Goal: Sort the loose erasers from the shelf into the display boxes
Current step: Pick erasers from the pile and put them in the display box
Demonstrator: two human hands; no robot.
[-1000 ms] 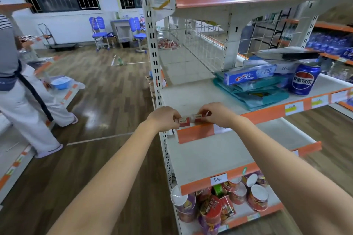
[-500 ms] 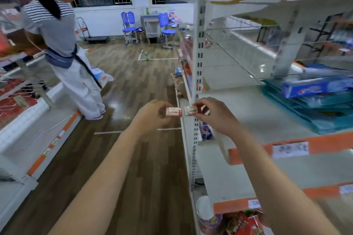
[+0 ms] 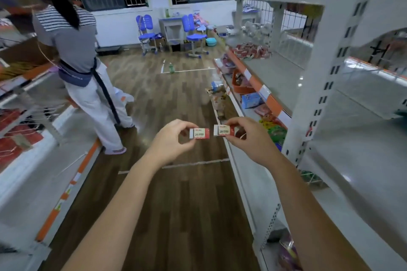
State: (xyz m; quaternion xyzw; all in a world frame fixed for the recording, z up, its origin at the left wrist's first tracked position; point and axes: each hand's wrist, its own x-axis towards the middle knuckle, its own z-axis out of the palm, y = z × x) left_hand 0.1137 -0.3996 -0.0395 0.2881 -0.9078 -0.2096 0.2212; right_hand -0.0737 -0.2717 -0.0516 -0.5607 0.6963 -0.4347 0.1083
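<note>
My left hand [image 3: 170,142] pinches a small red and cream eraser [image 3: 200,133] marked 2B between thumb and fingers. My right hand [image 3: 248,138] pinches a second eraser [image 3: 222,130] of the same kind. Both erasers are held side by side, a small gap apart, in the air over the wooden aisle floor. A pile of red packets that may be more erasers [image 3: 250,50] lies on the grey shelf [image 3: 279,79] farther down on the right. I see no display box clearly.
White shelving with orange edge strips [image 3: 264,97] runs along my right, another low shelf unit [image 3: 66,185] along my left. A person in a striped top [image 3: 74,55] stands in the aisle at the left. Blue chairs [image 3: 147,35] and a desk stand at the far wall.
My view has swung left from the shelf to look down the aisle. Both hands came off the shelf edge, each carrying an eraser, and the erasers have moved slightly apart.
</note>
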